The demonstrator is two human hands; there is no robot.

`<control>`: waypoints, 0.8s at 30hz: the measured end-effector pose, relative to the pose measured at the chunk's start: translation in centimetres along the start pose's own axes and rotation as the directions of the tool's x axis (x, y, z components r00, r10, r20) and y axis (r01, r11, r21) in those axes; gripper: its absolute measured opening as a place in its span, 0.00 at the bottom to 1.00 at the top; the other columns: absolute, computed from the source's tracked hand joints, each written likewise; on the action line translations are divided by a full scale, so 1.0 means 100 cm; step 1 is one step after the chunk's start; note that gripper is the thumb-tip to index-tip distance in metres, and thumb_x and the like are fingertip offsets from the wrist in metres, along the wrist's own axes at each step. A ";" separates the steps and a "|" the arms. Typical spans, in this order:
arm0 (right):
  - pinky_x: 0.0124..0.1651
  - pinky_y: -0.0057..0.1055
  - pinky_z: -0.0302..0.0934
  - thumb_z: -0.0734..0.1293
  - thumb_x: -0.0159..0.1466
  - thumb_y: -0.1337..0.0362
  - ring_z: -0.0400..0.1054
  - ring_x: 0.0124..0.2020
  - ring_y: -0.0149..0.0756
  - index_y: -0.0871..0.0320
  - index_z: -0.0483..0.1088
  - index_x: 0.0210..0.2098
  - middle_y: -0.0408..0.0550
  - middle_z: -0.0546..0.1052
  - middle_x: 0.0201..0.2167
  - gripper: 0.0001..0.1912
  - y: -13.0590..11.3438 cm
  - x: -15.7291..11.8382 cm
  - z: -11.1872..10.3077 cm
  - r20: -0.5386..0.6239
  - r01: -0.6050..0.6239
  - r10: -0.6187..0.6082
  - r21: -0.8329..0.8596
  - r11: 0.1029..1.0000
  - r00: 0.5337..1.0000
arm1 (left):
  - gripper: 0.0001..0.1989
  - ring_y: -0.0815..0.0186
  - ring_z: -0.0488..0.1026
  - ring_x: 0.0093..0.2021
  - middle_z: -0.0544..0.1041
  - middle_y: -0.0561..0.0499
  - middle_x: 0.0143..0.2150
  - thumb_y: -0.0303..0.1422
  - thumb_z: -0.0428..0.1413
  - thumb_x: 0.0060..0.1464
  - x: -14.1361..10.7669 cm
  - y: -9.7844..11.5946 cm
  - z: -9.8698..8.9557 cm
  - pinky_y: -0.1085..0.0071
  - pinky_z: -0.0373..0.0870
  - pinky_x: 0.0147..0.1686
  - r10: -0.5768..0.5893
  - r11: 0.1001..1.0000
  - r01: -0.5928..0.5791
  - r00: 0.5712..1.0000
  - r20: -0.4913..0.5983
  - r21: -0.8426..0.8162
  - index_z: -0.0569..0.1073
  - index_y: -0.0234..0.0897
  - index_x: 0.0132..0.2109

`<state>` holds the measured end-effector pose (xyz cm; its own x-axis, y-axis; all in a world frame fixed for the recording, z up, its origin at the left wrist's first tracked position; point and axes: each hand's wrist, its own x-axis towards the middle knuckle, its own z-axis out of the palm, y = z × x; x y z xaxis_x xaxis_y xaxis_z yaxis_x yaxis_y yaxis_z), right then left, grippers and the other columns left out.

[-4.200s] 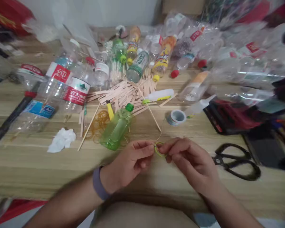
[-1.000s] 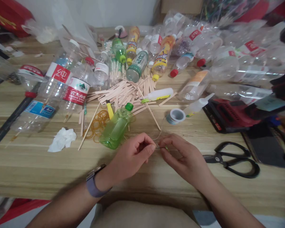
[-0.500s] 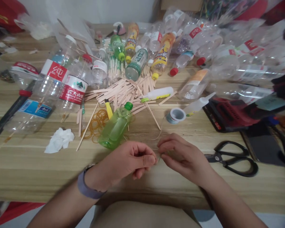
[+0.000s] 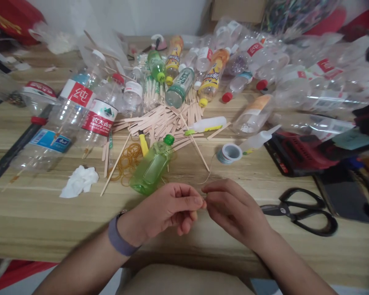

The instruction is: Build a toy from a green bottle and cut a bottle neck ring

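My left hand [image 4: 175, 207] is closed in a pinch, thumb against forefinger, at the near middle of the table. Its fingertips meet those of my right hand [image 4: 233, 207], whose fingers are bent and pressed together. A thin thread [image 4: 209, 174] runs from the spool [image 4: 229, 153] down to the fingertips of both hands. The part between the fingers is too small to see clearly. Just beyond my left hand a green plastic bottle [image 4: 152, 166] with a green cap leans to the right.
Black scissors [image 4: 306, 211] lie right of my right hand. Flat wooden sticks [image 4: 160, 119], rubber bands [image 4: 129, 159] and a glue bottle [image 4: 207, 124] lie beyond the hands. Many plastic bottles [image 4: 213, 73] crowd the back. A crumpled tissue [image 4: 80, 181] is on the left.
My fingertips have come closer together, and the bit of thread visible between them before is now mostly hidden. The whole view has shifted slightly; the table things lie as before.
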<state>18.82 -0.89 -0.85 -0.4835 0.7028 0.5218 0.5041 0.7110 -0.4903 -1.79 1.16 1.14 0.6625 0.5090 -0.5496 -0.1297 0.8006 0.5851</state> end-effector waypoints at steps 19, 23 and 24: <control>0.34 0.27 0.66 0.64 0.66 0.74 0.72 0.31 0.32 0.52 0.69 0.42 0.42 0.78 0.31 0.10 -0.010 -0.005 0.002 -0.019 -0.167 0.173 0.178 0.970 0.985 | 0.15 0.74 0.66 0.10 0.78 0.57 0.18 0.43 0.66 0.53 0.006 -0.008 -0.005 0.84 0.57 0.08 0.069 0.991 -0.053 0.990 0.126 -0.121 0.73 0.36 0.36; 0.30 0.24 0.65 0.67 0.65 0.69 0.72 0.27 0.30 0.52 0.71 0.34 0.40 0.78 0.27 0.05 -0.017 -0.001 -0.001 0.025 -0.423 0.448 0.380 0.822 0.894 | 0.16 0.73 0.70 0.11 0.81 0.55 0.20 0.44 0.66 0.54 0.009 -0.014 -0.005 0.85 0.59 0.09 0.105 0.988 -0.083 0.981 0.166 -0.133 0.74 0.37 0.39; 0.29 0.24 0.65 0.67 0.65 0.66 0.72 0.27 0.31 0.53 0.71 0.33 0.41 0.78 0.26 0.04 -0.018 0.001 -0.001 0.068 -0.480 0.510 0.461 0.746 0.857 | 0.17 0.73 0.71 0.12 0.82 0.55 0.21 0.44 0.67 0.53 0.010 -0.016 -0.004 0.85 0.59 0.08 0.115 0.986 -0.092 0.979 0.167 -0.137 0.74 0.37 0.39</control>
<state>17.96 -2.12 0.13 -0.2055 0.9671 0.1499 0.2782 0.2046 -0.9385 -1.22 0.51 -0.59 0.7573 0.5374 -0.3711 -0.2899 0.7858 0.5463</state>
